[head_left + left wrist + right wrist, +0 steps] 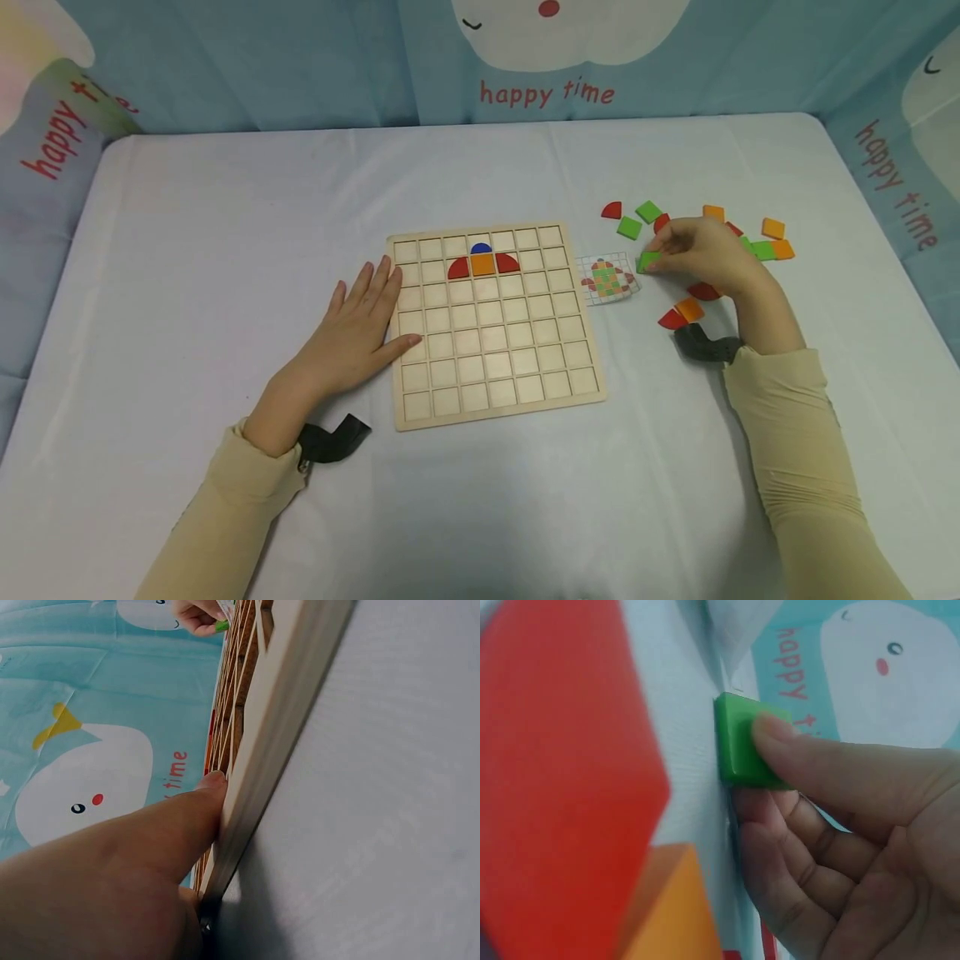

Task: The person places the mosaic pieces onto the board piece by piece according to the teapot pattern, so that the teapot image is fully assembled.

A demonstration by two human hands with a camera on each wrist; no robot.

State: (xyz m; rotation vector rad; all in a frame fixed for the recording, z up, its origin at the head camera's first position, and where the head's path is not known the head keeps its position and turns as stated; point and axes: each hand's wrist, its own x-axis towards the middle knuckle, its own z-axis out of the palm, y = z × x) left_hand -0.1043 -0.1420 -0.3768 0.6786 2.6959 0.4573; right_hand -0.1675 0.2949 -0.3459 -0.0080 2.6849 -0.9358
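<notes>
My right hand [708, 258] pinches a green square tile [742, 742] between thumb and fingers, just right of a small picture card [607, 279]. The wooden grid board [468, 342] lies in the middle of the table. Set in its upper cells are a blue rounded piece [481, 248], an orange square [483, 264] below it, and a red curved piece [458, 268] and another red curved piece [507, 263] on either side. My left hand [348, 342] rests with straight fingers on the board's left edge, its thumb reaching over the rim.
Loose tiles lie around the right hand: a red piece [612, 210], green squares [629, 227], orange squares [773, 228] and several others. Closer to the wrist are an orange square [690, 309] and a red piece [672, 319]. A printed blue curtain [300, 67] borders the table.
</notes>
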